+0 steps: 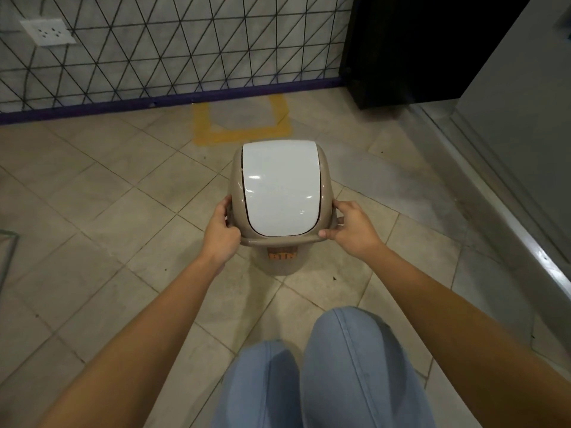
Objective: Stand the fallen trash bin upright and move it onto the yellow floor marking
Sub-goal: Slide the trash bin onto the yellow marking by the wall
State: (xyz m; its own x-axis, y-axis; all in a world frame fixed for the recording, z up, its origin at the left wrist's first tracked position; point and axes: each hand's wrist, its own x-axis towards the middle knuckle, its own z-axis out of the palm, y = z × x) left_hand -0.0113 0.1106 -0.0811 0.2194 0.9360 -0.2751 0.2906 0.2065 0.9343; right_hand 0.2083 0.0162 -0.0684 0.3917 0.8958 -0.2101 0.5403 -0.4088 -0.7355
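Observation:
A beige trash bin (279, 193) with a white swing lid stands upright on the tiled floor at the centre of the view, an orange label on its near side. My left hand (221, 231) grips the lid's rim on the left side. My right hand (350, 228) grips the rim on the right side. The yellow floor marking (244, 131), a square outline, lies just beyond the bin against the wall. The bin's base is on the near side of the marking; whether it touches the floor is hidden by the lid.
A grey wall with a black wire grid (173, 47) and a purple baseboard runs behind the marking. A black cabinet (411, 47) stands at the back right, with a raised grey step (506, 205) along the right. My knees (324, 372) are below the bin.

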